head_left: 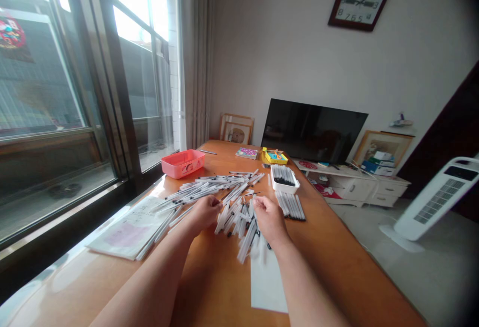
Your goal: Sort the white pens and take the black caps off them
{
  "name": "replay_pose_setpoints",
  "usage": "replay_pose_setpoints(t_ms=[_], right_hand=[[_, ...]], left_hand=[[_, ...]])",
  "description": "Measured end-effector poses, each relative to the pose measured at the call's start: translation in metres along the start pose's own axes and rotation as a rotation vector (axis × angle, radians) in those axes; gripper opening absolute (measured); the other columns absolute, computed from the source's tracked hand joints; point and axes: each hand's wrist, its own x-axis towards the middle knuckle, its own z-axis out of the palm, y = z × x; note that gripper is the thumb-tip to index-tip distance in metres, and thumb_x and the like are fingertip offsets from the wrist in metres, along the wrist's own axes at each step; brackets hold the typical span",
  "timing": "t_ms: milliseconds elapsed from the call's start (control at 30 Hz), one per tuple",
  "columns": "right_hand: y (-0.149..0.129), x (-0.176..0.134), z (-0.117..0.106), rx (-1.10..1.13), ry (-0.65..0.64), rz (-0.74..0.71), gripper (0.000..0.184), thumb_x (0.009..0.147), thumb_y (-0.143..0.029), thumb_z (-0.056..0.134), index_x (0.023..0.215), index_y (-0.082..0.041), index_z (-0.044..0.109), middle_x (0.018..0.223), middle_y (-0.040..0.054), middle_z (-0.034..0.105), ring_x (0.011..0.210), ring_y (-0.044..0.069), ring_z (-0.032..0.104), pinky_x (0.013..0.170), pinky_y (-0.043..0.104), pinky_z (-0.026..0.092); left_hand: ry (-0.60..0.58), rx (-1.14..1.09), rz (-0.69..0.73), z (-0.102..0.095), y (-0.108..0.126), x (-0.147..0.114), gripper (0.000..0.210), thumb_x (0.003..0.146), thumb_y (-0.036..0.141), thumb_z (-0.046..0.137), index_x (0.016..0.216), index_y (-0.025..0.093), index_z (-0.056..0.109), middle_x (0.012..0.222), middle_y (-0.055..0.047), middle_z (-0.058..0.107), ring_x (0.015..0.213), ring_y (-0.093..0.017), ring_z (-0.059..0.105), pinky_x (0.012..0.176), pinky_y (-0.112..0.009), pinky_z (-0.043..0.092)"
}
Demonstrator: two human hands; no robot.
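Observation:
My left hand (206, 212) is closed, its fingertips pressed together at the left side of a loose heap of pen barrels (232, 217). My right hand (268, 217) is closed in a pinch over the heap's right side. A thin, dark-tipped stick (253, 193) lies close to its fingertips. What either hand grips is too small to make out. The barrels are whitish, many with black ends. Behind them spreads a second pile of pens (213, 184). Right of my right hand, several pens lie side by side in a neat row (291, 206).
A white box (286, 187) filled with pens stands behind the row. A pink-red basket (175, 168) sits at the left edge. Printed sheets (123, 232) lie left, and white paper (267, 287) lies under my right forearm. A yellow box (275, 156) and booklet (246, 153) are far back.

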Motion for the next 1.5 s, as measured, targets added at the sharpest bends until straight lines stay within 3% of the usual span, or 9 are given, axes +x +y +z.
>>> replay_pose_setpoints(t_ms=[233, 367, 533, 700, 967, 1200, 1300, 1367, 1500], right_hand=[[-0.016, 0.001, -0.006, 0.443, 0.07, 0.313, 0.048, 0.086, -0.063, 0.059, 0.098, -0.017, 0.071, 0.089, 0.009, 0.073, 0.078, 0.02, 0.066, 0.053, 0.024, 0.044], [-0.021, 0.003, -0.009, 0.619, 0.118, 0.305, 0.043, 0.081, -0.058, 0.07, 0.09, -0.017, 0.07, 0.08, 0.0059, 0.068, 0.068, 0.015, 0.06, 0.047, 0.02, 0.038], [-0.025, 0.0, -0.005, 0.687, 0.065, 0.276, 0.042, 0.084, -0.056, 0.07, 0.098, -0.016, 0.073, 0.077, 0.0043, 0.066, 0.064, 0.012, 0.057, 0.047, 0.018, 0.038], [-0.033, -0.003, -0.003, 0.723, 0.038, 0.261, 0.047, 0.085, -0.059, 0.067, 0.099, -0.015, 0.073, 0.079, 0.0058, 0.066, 0.065, 0.013, 0.058, 0.046, 0.019, 0.037], [-0.037, -0.002, -0.007, 0.764, 0.135, 0.296, 0.041, 0.082, -0.057, 0.072, 0.09, -0.017, 0.071, 0.082, 0.005, 0.068, 0.061, 0.011, 0.056, 0.046, 0.019, 0.035], [-0.027, 0.005, -0.012, 0.815, 0.193, 0.333, 0.038, 0.082, -0.055, 0.071, 0.085, -0.017, 0.068, 0.074, 0.0031, 0.066, 0.058, 0.01, 0.054, 0.05, 0.02, 0.04], [-0.015, 0.017, -0.028, 0.858, 0.38, 0.376, 0.035, 0.084, -0.053, 0.068, 0.085, -0.018, 0.065, 0.068, 0.0003, 0.063, 0.053, 0.009, 0.049, 0.044, 0.019, 0.033], [-0.01, 0.021, -0.034, 0.794, 0.45, 0.354, 0.035, 0.084, -0.053, 0.067, 0.09, -0.018, 0.067, 0.069, 0.0004, 0.064, 0.055, 0.01, 0.05, 0.047, 0.019, 0.034], [-0.009, 0.012, -0.021, 0.467, 0.213, 0.25, 0.042, 0.083, -0.058, 0.066, 0.093, -0.018, 0.072, 0.075, 0.0027, 0.07, 0.061, 0.013, 0.056, 0.058, 0.024, 0.043]], left_hand=[[-0.239, -0.171, 0.151, 0.004, 0.033, -0.025, 0.031, 0.077, 0.047, 0.068, 0.079, 0.017, 0.063, 0.07, 0.001, 0.053, 0.064, -0.013, 0.042, 0.061, -0.025, 0.032], [-0.305, -0.235, 0.189, 0.006, 0.045, -0.036, 0.033, 0.079, 0.05, 0.069, 0.081, 0.018, 0.062, 0.069, 0.002, 0.051, 0.062, -0.012, 0.04, 0.058, -0.024, 0.031], [-0.382, -0.356, 0.215, 0.014, 0.055, -0.043, 0.036, 0.085, 0.054, 0.065, 0.086, 0.018, 0.06, 0.073, 0.0, 0.054, 0.063, -0.012, 0.044, 0.056, -0.023, 0.033], [-0.333, -0.349, 0.322, 0.029, 0.054, -0.043, 0.037, 0.089, 0.054, 0.061, 0.082, 0.019, 0.056, 0.069, 0.003, 0.045, 0.061, -0.011, 0.039, 0.054, -0.023, 0.031], [-0.249, -0.215, 0.472, 0.037, 0.053, -0.044, 0.035, 0.095, 0.051, 0.053, 0.084, 0.019, 0.058, 0.071, 0.002, 0.047, 0.066, -0.013, 0.04, 0.06, -0.025, 0.035], [-0.313, -0.29, 0.296, 0.031, 0.065, -0.053, 0.042, 0.091, 0.057, 0.053, 0.08, 0.018, 0.065, 0.064, 0.002, 0.046, 0.058, -0.012, 0.037, 0.053, -0.025, 0.03], [-0.349, -0.36, 0.173, 0.027, 0.063, -0.054, 0.045, 0.091, 0.058, 0.052, 0.08, 0.018, 0.066, 0.055, 0.004, 0.038, 0.051, -0.011, 0.032, 0.049, -0.025, 0.026], [-0.37, -0.458, 0.132, 0.027, 0.06, -0.053, 0.044, 0.092, 0.058, 0.052, 0.083, 0.017, 0.066, 0.052, 0.005, 0.036, 0.048, -0.01, 0.029, 0.047, -0.025, 0.024], [-0.369, -0.652, 0.076, 0.028, 0.053, -0.046, 0.039, 0.091, 0.053, 0.056, 0.091, 0.016, 0.064, 0.053, 0.004, 0.047, 0.046, -0.009, 0.032, 0.046, -0.024, 0.025]])
